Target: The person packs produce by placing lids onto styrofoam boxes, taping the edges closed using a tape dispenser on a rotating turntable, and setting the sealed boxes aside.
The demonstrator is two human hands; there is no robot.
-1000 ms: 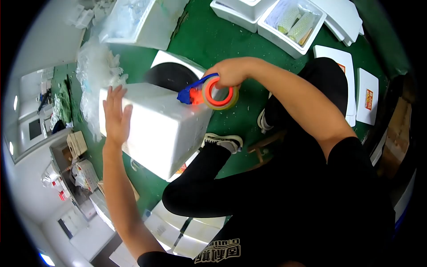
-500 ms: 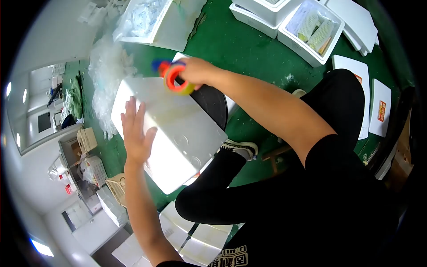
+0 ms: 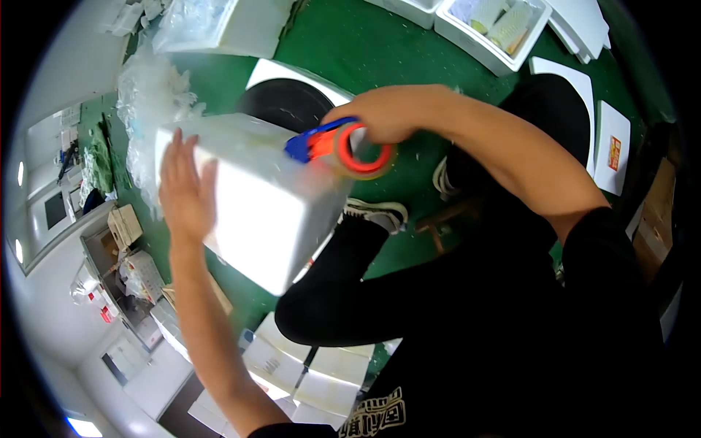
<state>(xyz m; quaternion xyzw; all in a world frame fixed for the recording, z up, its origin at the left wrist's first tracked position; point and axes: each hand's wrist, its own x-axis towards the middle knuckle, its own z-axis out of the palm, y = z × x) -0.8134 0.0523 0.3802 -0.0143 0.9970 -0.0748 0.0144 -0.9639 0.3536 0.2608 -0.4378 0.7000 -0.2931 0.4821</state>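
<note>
A white foam box [image 3: 252, 219] stands tilted in front of me, in the middle left of the view. My left hand [image 3: 188, 191] lies flat against its left side, fingers stretched out and open. In my right hand [image 3: 383, 115] is a tape dispenser [image 3: 323, 146], blue and orange with a roll of tape on a red core. The fingers are closed round it, though partly hidden. It is over the box's right edge, its head near or touching the surface; blur keeps me from telling which. A black round disc [image 3: 288, 104] shows behind the box.
Crumpled clear plastic [image 3: 150, 109] lies left of the box. An open foam box [image 3: 493, 44] at upper right holds net-wrapped items. Foam lids [image 3: 610, 150] lie at right. Closed foam boxes [image 3: 332, 390] stand below. My knee and shoe [image 3: 376, 213] are close beside the work.
The tape dispenser in my right hand has moved right and down over the box. The box has turned and tipped, with my left hand still on it. The whole view has shifted.
</note>
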